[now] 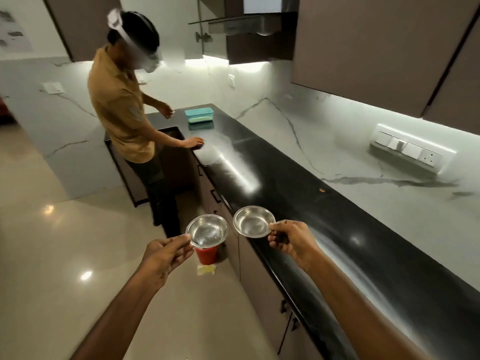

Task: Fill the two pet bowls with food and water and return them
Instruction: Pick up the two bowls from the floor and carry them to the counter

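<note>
1. The left hand (pixel 166 253) pinches the rim of one steel bowl (pixel 207 231), held above the floor.
2. The right hand (pixel 291 240) pinches the second bowl (pixel 254 221) over the edge of the black bench (pixel 298 193).
3. A red container (pixel 206 254), perhaps a bin, stands below.
4. Another person (pixel 122 107) stands ahead beside the bench near teal trays (pixel 199 115).

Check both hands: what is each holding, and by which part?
Left hand pinches a steel bowl at its near rim. Right hand pinches the second steel bowl at its right rim. Both bowls look empty.
</note>
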